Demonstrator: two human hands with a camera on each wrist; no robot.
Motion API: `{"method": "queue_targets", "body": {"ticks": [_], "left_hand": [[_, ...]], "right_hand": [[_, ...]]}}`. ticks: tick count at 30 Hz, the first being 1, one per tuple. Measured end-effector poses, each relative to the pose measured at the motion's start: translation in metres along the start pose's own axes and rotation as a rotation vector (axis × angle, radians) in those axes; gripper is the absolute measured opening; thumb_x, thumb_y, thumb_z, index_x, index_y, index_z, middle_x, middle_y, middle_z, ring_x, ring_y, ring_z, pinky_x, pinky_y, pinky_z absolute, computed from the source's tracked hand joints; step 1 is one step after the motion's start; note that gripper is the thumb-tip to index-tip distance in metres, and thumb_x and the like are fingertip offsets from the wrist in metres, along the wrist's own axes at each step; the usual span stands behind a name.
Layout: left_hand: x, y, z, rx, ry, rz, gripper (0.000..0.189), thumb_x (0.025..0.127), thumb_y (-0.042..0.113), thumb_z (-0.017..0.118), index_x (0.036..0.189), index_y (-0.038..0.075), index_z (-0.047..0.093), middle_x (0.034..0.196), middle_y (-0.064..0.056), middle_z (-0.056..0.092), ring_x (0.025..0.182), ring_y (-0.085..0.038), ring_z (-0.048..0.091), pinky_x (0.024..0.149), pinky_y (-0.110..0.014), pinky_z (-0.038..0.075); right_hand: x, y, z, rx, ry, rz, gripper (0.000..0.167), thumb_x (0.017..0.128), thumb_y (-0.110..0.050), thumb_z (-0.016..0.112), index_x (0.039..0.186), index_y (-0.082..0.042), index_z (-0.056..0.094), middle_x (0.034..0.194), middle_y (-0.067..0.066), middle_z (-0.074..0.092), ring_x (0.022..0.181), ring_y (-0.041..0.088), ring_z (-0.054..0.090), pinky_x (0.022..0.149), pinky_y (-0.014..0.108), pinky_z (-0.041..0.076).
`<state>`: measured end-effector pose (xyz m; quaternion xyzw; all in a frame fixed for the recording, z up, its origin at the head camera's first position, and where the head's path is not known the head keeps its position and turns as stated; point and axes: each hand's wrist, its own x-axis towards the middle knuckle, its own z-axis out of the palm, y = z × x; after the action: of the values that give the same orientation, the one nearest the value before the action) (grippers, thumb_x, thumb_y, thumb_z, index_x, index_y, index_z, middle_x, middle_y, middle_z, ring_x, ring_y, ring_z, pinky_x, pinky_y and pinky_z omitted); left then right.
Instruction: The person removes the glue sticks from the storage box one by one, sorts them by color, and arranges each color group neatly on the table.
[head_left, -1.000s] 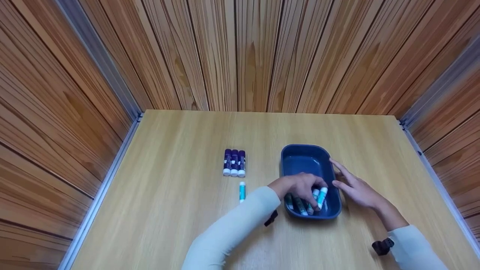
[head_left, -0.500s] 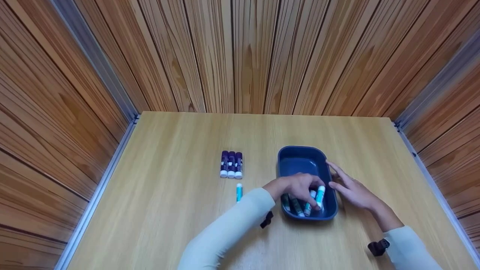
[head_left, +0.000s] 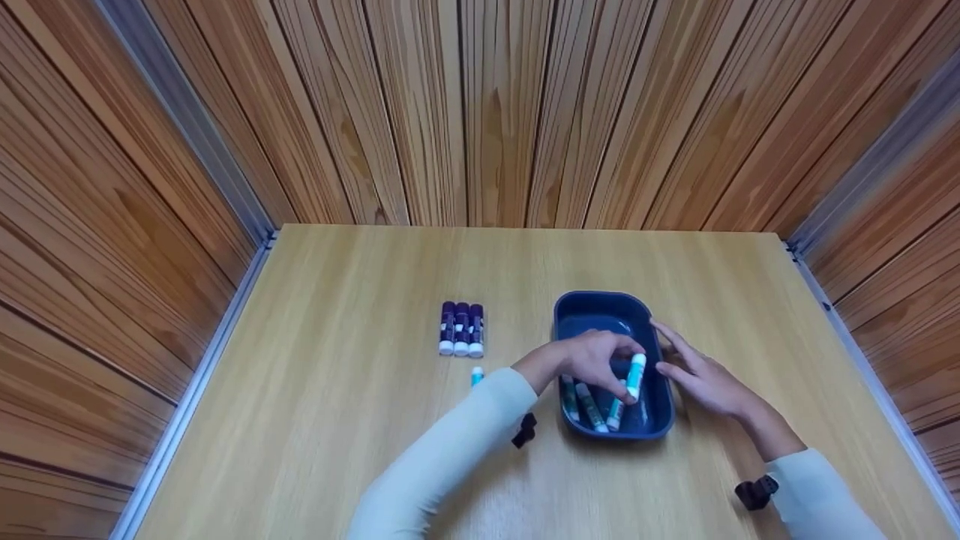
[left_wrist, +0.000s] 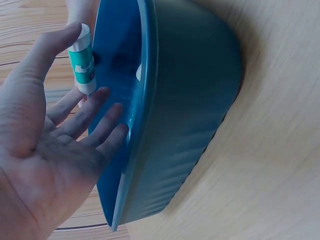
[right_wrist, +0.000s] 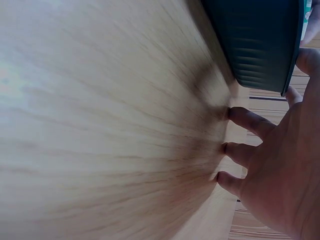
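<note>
My left hand (head_left: 592,357) is over the blue tray (head_left: 592,324). It pinches a teal glue stick with white ends (head_left: 636,376) between thumb and a fingertip. In the left wrist view the glue stick (left_wrist: 83,65) is held at its two ends, the other fingers spread beside the tray's rim. Several more glue sticks (head_left: 591,409) lie in the near half of the tray, partly hidden by the hand. My right hand (head_left: 706,381) touches the tray's right wall with thumb and forefinger. In the right wrist view, other fingertips of that hand (right_wrist: 280,175) rest on the table.
Three purple glue sticks with white ends (head_left: 462,328) stand in a tight row left of the tray. Nearer me, a teal glue stick (head_left: 478,375) is partly covered by my left sleeve. Wood-panelled walls (head_left: 495,112) enclose the table (head_left: 337,375).
My left hand has lifted the glue stick up from the others in the tray and shifted slightly left and away from me. The right hand stays at the tray's side.
</note>
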<state>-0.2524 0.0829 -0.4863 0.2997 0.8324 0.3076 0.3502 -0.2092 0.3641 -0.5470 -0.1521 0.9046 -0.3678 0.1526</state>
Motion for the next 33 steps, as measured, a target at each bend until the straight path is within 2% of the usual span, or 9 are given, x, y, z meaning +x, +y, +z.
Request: {"method": "queue_targets", "body": {"ticks": [7, 12, 19, 25, 33], "left_hand": [[-0.011, -0.009, -0.002, 0.007, 0.037, 0.039, 0.080, 0.096, 0.047, 0.090, 0.166, 0.032, 0.053, 0.166, 0.008, 0.062, 0.149, -0.012, 0.057, 0.130, -0.037, 0.051], [-0.017, -0.019, -0.003, 0.011, 0.074, 0.079, 0.079, 0.096, 0.048, 0.089, 0.164, 0.026, 0.056, 0.163, 0.003, 0.065, 0.146, -0.014, 0.059, 0.129, -0.035, 0.051], [-0.031, -0.031, -0.004, -0.006, 0.158, 0.116, 0.080, 0.096, 0.048, 0.088, 0.164, 0.021, 0.055, 0.160, -0.001, 0.065, 0.142, -0.016, 0.061, 0.124, -0.036, 0.056], [-0.043, -0.035, -0.007, 0.009, 0.213, 0.102, 0.085, 0.094, 0.052, 0.089, 0.166, 0.023, 0.054, 0.162, -0.002, 0.064, 0.144, -0.018, 0.061, 0.123, -0.036, 0.058], [-0.061, -0.044, -0.013, -0.059, 0.294, 0.092, 0.088, 0.093, 0.053, 0.091, 0.166, 0.023, 0.054, 0.163, -0.003, 0.063, 0.148, -0.022, 0.060, 0.126, -0.043, 0.056]], "right_hand": [[0.000, 0.001, 0.001, 0.004, 0.005, 0.004, 0.077, 0.121, -0.042, 0.049, 0.183, -0.026, 0.006, 0.179, 0.036, 0.034, 0.161, 0.066, 0.040, 0.122, 0.090, 0.034], [0.000, 0.000, 0.002, 0.001, 0.010, 0.005, 0.076, 0.121, -0.041, 0.049, 0.183, -0.028, 0.006, 0.179, 0.036, 0.035, 0.162, 0.066, 0.038, 0.123, 0.090, 0.033], [0.000, 0.000, 0.003, 0.012, 0.006, 0.019, 0.077, 0.121, -0.042, 0.049, 0.183, -0.030, 0.004, 0.182, 0.035, 0.029, 0.164, 0.066, 0.034, 0.124, 0.088, 0.033], [0.000, 0.000, 0.004, 0.012, 0.015, 0.022, 0.077, 0.121, -0.043, 0.048, 0.183, -0.031, 0.005, 0.183, 0.035, 0.027, 0.164, 0.065, 0.034, 0.124, 0.088, 0.034], [0.000, -0.002, 0.004, 0.000, 0.020, 0.029, 0.077, 0.121, -0.042, 0.049, 0.183, -0.031, 0.006, 0.183, 0.034, 0.027, 0.163, 0.065, 0.036, 0.124, 0.087, 0.036]]}}
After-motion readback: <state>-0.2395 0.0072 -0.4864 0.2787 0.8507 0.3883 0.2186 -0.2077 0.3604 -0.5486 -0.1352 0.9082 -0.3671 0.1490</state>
